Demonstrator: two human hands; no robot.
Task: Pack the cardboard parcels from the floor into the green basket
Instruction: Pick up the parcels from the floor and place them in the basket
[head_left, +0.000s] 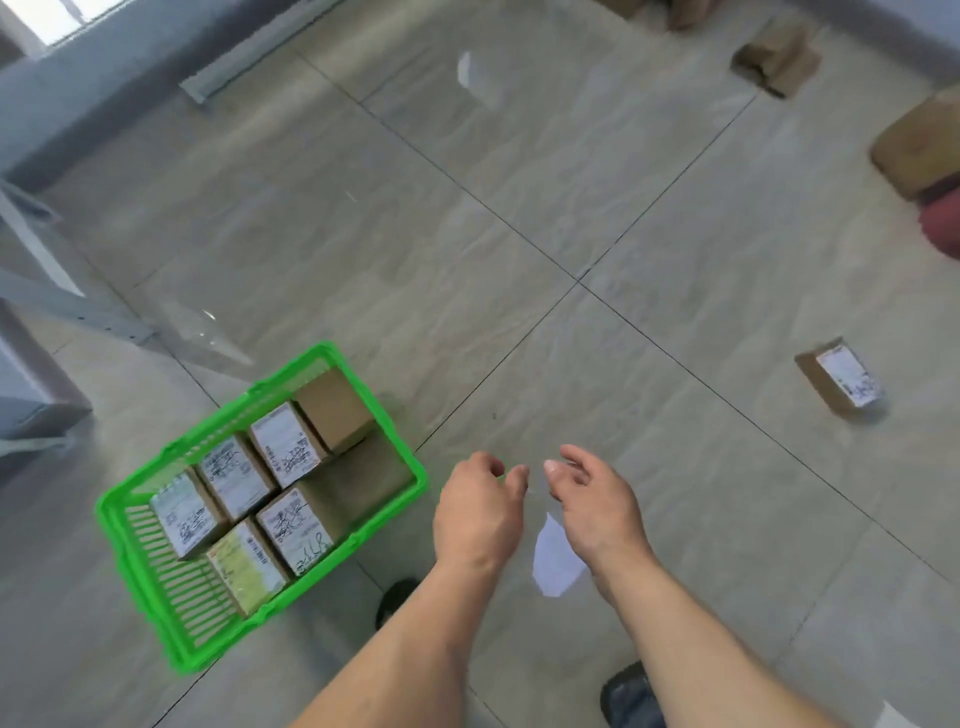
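nearby, green basket (400, 501) of parcels (284, 452), empty hands (540, 506) apart, loose parcel (841, 376) on floor (519, 218)

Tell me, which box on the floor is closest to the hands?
The small box with the white label, alone on the tiles to the right of the right hand. The other loose boxes lie much farther off, near the far wall.
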